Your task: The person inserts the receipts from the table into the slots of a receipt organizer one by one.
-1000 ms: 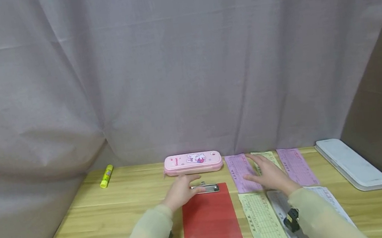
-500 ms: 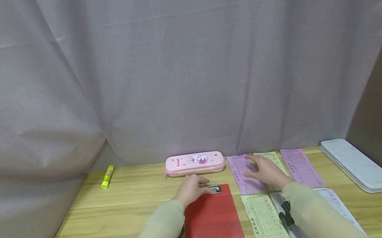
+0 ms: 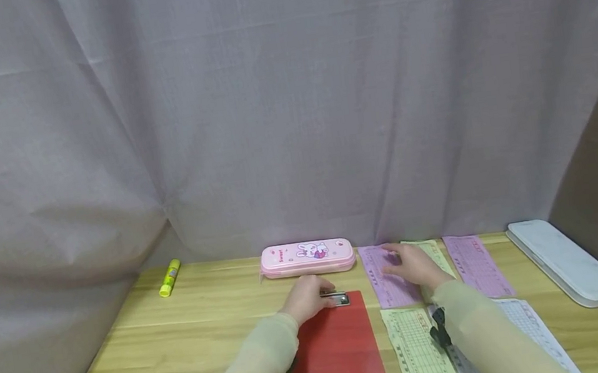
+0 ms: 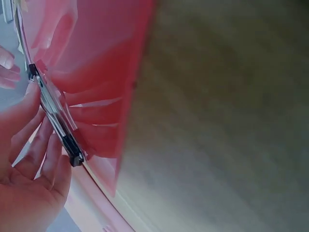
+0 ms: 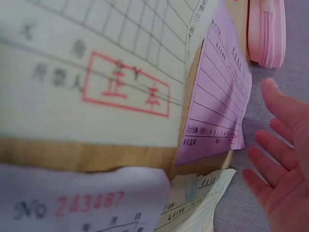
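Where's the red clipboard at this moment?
In the head view, the red clipboard is bottom centre, left of the nearer yellow-green slip and below the pink pencil case, with the left hand at its metal clip.

On the white slip [image 5: 91, 186] in your right wrist view you can read "No" in black and, beside it, "243487" in red. The pale green slip [image 5: 130, 128] above it carries a red box [image 5: 126, 84] reading "正本", with "开票人" in blurred black print to its left. Your head view gives you "Sweet" in red on the pink pencil case [image 3: 308, 258]. The small print on the purple slip [image 5: 217, 87] is too fine to make out surely.
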The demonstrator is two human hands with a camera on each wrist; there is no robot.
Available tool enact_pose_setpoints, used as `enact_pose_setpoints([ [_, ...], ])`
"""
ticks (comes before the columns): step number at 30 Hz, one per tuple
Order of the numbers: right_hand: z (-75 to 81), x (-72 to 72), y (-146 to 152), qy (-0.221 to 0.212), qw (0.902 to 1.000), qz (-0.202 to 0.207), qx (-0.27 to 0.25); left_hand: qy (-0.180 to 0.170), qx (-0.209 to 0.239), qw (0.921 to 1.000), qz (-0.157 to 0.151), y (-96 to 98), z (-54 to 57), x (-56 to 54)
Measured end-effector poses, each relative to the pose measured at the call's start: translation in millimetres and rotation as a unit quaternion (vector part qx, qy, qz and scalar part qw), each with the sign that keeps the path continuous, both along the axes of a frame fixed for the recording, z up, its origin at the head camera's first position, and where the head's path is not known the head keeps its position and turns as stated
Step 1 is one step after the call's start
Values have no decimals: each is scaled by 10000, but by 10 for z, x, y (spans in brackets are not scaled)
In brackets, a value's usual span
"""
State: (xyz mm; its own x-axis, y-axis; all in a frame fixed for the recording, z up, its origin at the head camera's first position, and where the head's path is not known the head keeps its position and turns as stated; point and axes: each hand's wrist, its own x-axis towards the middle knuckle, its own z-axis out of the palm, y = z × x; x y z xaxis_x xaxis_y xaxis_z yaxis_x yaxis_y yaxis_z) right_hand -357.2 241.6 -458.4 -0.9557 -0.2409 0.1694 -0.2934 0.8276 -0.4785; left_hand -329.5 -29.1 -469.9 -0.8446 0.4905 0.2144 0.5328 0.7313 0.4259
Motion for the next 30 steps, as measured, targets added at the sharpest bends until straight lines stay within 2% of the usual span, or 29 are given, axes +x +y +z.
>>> enact_pose_setpoints([
  [6, 0, -82, -49, -239, 9994, -66, 254, -148, 56, 9999, -11, -28, 3, 1],
  [11, -32, -158, -91, -525, 9980, -239, 252, -48, 3, 10000, -45, -32, -5, -12],
  [16, -33, -208, -95, -598, 9975, -183, 343, 28, -100, 9999, -65, -28, 1, -23],
  [22, -103, -290, -102, -809, 9951, -313, 465, 135, -147, 9998, -80, -53, -15, -69],
  [30, -127, -353, -140, -964, 9925, -593, 451, -27, 212, 9995, -212, -102, -69, -158],
])
